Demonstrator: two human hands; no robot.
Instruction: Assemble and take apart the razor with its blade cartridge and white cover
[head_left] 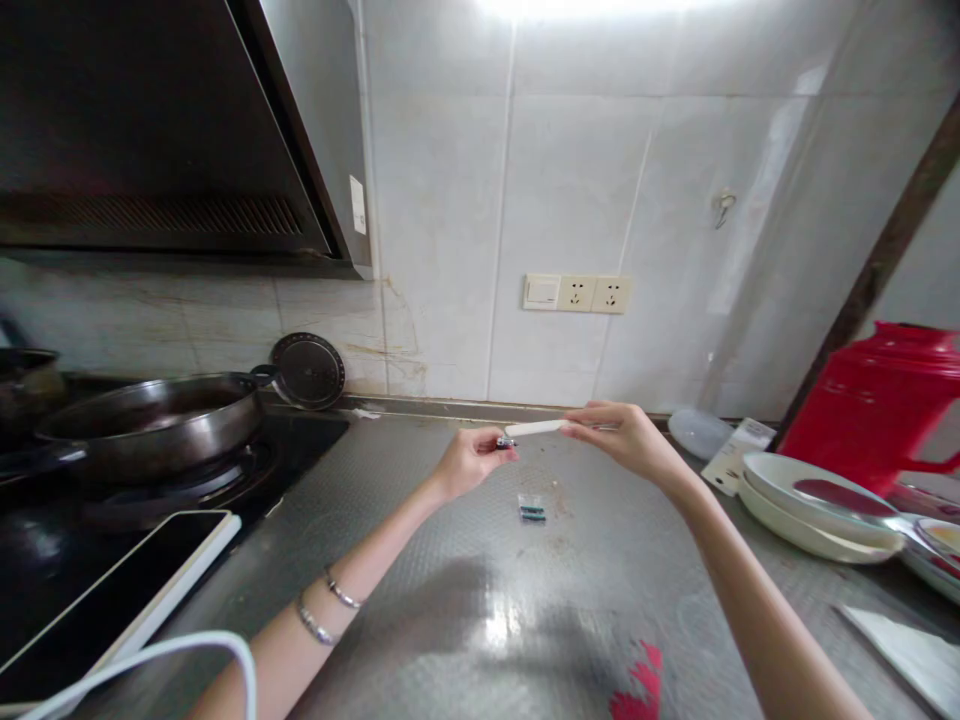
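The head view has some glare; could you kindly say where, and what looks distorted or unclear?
Head view: glare whitens the top of the tiled wall and a spot on the metal counter, near a soft shadow; head view: the red jug leans outward, probably wide-angle distortion; head view: the small piece in the left hand is too unclear to identify.
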